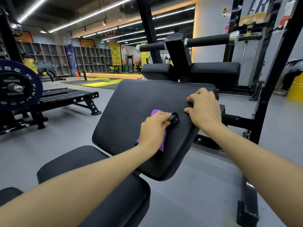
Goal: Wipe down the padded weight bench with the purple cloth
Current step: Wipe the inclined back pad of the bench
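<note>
A black padded weight bench fills the middle of the head view, its inclined back pad (139,102) raised ahead and its seat pad (98,174) nearer me. My left hand (154,128) grips the purple cloth (161,145) and a small black object (172,118) against the back pad. Only bits of the cloth show around the fingers. My right hand (204,108) lies on the pad's upper right part, knuckles up, fingers bent onto the surface, holding nothing.
A black rack upright (270,89) and its floor frame stand to the right. Roller pads on a bar (206,40) rise behind the bench. A flat bench (65,95) and a weight plate (18,86) are at left. A person bends by a yellow drum (296,90) at far right.
</note>
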